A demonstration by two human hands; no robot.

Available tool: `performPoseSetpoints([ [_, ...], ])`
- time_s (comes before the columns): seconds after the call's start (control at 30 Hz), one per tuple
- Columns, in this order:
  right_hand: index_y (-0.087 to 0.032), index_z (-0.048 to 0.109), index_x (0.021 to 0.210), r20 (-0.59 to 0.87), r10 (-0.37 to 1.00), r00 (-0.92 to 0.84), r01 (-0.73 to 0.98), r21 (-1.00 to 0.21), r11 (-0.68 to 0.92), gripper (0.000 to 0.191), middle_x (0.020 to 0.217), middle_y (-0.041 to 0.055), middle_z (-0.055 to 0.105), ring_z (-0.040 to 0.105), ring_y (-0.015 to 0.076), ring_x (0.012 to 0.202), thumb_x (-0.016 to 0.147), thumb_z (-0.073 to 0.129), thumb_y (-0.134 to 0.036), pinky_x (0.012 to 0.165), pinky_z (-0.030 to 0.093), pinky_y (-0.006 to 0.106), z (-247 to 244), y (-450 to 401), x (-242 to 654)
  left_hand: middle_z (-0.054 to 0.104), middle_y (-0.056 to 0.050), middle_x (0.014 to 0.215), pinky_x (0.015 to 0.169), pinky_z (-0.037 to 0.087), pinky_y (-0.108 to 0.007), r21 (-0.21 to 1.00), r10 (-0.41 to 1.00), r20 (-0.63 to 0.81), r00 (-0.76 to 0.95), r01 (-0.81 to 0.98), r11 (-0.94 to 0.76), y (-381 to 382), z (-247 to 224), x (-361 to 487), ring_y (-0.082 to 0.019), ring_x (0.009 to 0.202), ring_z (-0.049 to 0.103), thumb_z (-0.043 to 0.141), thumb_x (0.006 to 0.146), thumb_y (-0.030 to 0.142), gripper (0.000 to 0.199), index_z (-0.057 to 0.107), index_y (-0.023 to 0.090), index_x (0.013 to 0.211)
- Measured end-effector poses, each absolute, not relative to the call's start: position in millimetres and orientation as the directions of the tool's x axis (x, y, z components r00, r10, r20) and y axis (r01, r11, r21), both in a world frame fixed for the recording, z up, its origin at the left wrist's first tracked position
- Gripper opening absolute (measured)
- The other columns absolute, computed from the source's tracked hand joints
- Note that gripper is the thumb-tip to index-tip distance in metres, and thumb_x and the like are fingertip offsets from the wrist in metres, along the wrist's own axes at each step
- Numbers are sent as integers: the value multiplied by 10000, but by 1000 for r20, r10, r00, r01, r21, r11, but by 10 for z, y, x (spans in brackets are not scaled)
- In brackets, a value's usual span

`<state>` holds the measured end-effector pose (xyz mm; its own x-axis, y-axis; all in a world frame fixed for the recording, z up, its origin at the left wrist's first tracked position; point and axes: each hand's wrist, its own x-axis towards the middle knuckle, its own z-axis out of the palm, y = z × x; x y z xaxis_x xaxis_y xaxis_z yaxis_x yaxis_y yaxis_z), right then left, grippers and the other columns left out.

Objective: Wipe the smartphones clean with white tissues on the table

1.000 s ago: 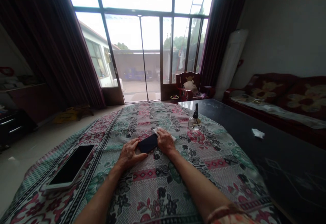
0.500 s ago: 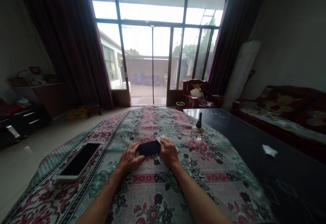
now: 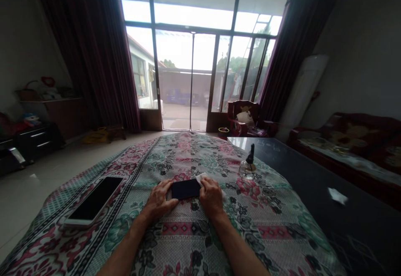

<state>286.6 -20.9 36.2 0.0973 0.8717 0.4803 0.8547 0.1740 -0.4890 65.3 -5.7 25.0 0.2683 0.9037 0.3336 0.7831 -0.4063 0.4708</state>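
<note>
A small dark phone [image 3: 186,189] lies screen up on the flowered tablecloth [image 3: 188,251]. My left hand [image 3: 159,200] grips its left end, thumb along the near edge and fingers at the far side. My right hand [image 3: 211,196] is closed on a white tissue [image 3: 201,177] at the phone's right end; part of the tissue sticks out above the fingers. A larger white-framed phone [image 3: 95,201] with a black screen rests to the left. Beyond my right hand stands a clear spray bottle [image 3: 248,168] with a black nozzle.
A dark glossy table [image 3: 308,184] adjoins on the right, with a crumpled white tissue [image 3: 337,195] on it. A wooden armchair [image 3: 242,115] stands near the glass doors, and a sofa [image 3: 351,138] is at the right.
The view has shifted slightly, so most things sit a little further right or lower. My hands keep their places at the two ends of the small phone.
</note>
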Motion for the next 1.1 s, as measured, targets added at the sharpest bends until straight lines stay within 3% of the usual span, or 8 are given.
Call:
performPoseSetpoints([
  [0.13, -219, 689, 1041, 489, 868, -80, 859, -409, 309, 340, 1190, 41, 646, 499, 225, 1143, 797, 477, -114, 993, 337, 347, 394, -361, 2715, 563, -110, 1332, 1070, 357, -424, 478, 901, 345, 263, 777, -410, -62, 246, 658, -285, 1257, 484, 650, 671, 323, 584, 570, 180, 1231],
  [0.33, -260, 675, 1036, 500, 798, -336, 734, -392, 555, 317, 1180, -10, 646, 498, 193, 1111, 779, 528, -148, 993, 334, 321, 383, -500, 2467, 557, -102, 1342, 1084, 337, -426, 478, 901, 339, 270, 776, -412, -42, 210, 640, -270, 1267, 479, 623, 695, 320, 560, 560, 200, 1239],
  [0.43, -263, 686, 1000, 481, 825, -297, 762, -401, 509, 289, 1159, -12, 656, 502, 183, 1101, 793, 519, -150, 980, 341, 310, 398, -479, 2500, 551, -103, 1349, 1087, 335, -425, 479, 902, 329, 282, 773, -416, -40, 211, 634, -269, 1273, 472, 624, 701, 333, 559, 558, 196, 1240],
  [0.6, -237, 701, 965, 457, 885, -90, 853, -423, 306, 306, 1146, 16, 663, 510, 195, 1106, 799, 475, -117, 991, 330, 309, 411, -357, 2725, 549, -94, 1354, 1087, 336, -425, 478, 905, 317, 284, 776, -411, -52, 236, 633, -277, 1283, 461, 632, 693, 333, 574, 554, 198, 1245],
  [0.8, -179, 659, 1137, 425, 901, 94, 893, -435, 112, 395, 1263, 73, 600, 480, 225, 1169, 828, 422, -116, 1017, 313, 323, 382, -253, 2859, 540, -106, 1363, 1087, 338, -413, 470, 906, 314, 283, 783, -408, -50, 243, 623, -278, 1288, 458, 630, 702, 350, 581, 552, 181, 1252],
  [0.93, -179, 641, 1176, 409, 910, 67, 900, -418, 121, 420, 1303, 78, 572, 468, 235, 1194, 831, 412, -116, 1016, 315, 336, 401, -278, 2829, 552, -105, 1351, 1081, 352, -415, 474, 902, 319, 292, 775, -418, -55, 255, 626, -284, 1278, 469, 632, 686, 327, 584, 560, 172, 1244],
  [1.1, -166, 608, 1228, 425, 900, -102, 872, -396, 286, 447, 1331, 67, 557, 428, 224, 1253, 820, 429, -129, 1098, 234, 340, 395, -342, 2661, 564, -96, 1341, 1079, 357, -414, 484, 898, 321, 301, 762, -429, -65, 280, 633, -280, 1273, 476, 619, 674, 298, 570, 572, 188, 1231],
])
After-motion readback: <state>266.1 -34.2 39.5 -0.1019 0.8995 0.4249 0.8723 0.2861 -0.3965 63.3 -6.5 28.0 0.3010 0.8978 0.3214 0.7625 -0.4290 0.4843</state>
